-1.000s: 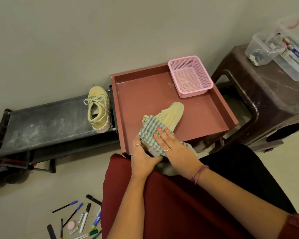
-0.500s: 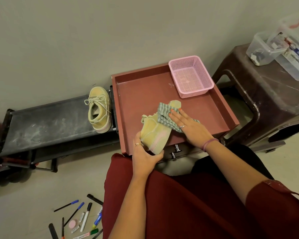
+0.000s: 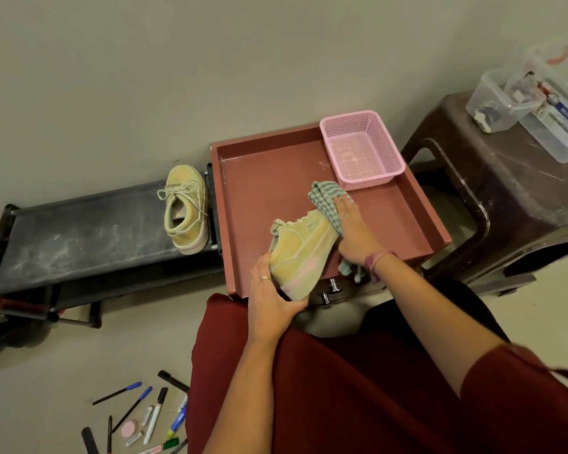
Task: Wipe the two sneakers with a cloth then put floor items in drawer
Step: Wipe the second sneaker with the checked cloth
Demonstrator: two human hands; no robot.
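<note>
**Wipe stroke has run from heel to toe of the first sneaker**

I watch the cloth [image 3: 325, 204] travel. A second ago it lay bunched over the heel end of the sneaker [image 3: 300, 253], nearest me; now it sits at the toe end, just short of the pink basket [image 3: 361, 147]. My right hand [image 3: 353, 232] presses it flat against the shoe, fingers straight rather than curled, with a loose tail of cloth hanging below the wrist. My left hand [image 3: 273, 296] has its fingers wrapped round the heel, clamped on the sneaker, which it holds tilted above the near edge of the red drawer [image 3: 263, 178], on the side away from the basket.

I read that as one full pass along this shoe's side; whether the far side is clean I cannot tell. The second sneaker [image 3: 186, 208] rests upright on the dark bench [image 3: 79, 231], just beyond the drawer's wall opposite the basket, untouched by either hand. The pens and markers [image 3: 148, 417] lie on the floor well apart from the basket, nearer me than the bench. So the wiping is, in my judgement, under halfway, and the tidying has not begun.
</note>
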